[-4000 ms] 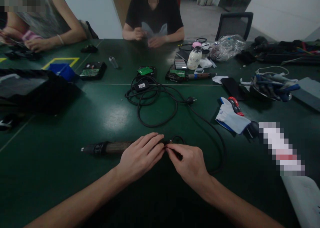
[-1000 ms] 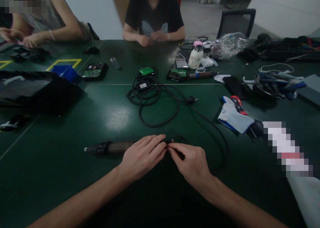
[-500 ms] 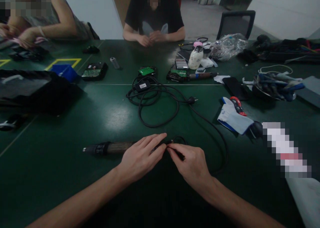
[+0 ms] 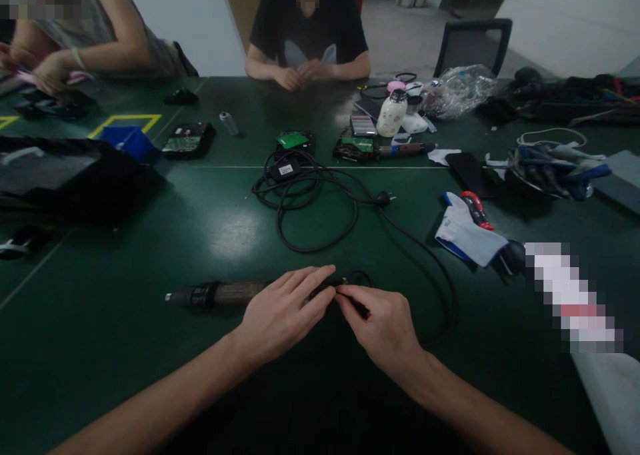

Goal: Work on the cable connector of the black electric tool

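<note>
A corded electric screwdriver (image 4: 235, 293) with a dark body lies across the table in front of me, tip to the left. My left hand (image 4: 287, 312) lies over its rear half and grips it, covering much of the body. At the tool's right end my right hand (image 4: 385, 322) is closed in a pinch, fingertips meeting those of the left. Whatever sits in that pinch is too small and hidden to name. A thin black cable (image 4: 361, 273) loops just behind the right fingers.
Beyond my hands lie a coiled power cord with a plug (image 4: 383, 199) and an adapter (image 4: 285, 170). To the right are a glove (image 4: 467, 235), a phone (image 4: 470, 174) and a bowl of gloves (image 4: 555, 168). Circuit-board units (image 4: 187, 140) stand farther back. Two people sit opposite.
Both hands keep nearly the same place on the screwdriver, with only a slight shift of the fingertips. The view has tilted down a little.
</note>
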{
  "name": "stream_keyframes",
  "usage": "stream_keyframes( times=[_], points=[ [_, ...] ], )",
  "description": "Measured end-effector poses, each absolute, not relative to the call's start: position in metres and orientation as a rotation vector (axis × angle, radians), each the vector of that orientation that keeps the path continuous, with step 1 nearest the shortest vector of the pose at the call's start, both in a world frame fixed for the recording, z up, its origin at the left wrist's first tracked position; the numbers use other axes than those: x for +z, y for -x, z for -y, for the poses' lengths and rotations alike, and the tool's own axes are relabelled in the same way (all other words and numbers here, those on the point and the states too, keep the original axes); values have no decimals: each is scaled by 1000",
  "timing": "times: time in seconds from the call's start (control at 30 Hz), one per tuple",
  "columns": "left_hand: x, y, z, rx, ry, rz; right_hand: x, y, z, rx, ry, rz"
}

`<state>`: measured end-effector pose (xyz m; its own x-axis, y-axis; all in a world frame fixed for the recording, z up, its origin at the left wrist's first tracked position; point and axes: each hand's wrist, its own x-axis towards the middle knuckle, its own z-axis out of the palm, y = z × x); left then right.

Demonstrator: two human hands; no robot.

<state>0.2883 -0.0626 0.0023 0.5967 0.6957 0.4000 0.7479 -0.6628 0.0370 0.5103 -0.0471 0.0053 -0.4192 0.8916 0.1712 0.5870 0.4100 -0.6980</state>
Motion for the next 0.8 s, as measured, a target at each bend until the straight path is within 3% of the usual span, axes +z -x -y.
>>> stream_keyframes(
  times=[0.8],
  points=[
    [2, -291, 63, -570, 2689, 1285, 7, -510, 47, 750, 1259, 2135]
  ],
)
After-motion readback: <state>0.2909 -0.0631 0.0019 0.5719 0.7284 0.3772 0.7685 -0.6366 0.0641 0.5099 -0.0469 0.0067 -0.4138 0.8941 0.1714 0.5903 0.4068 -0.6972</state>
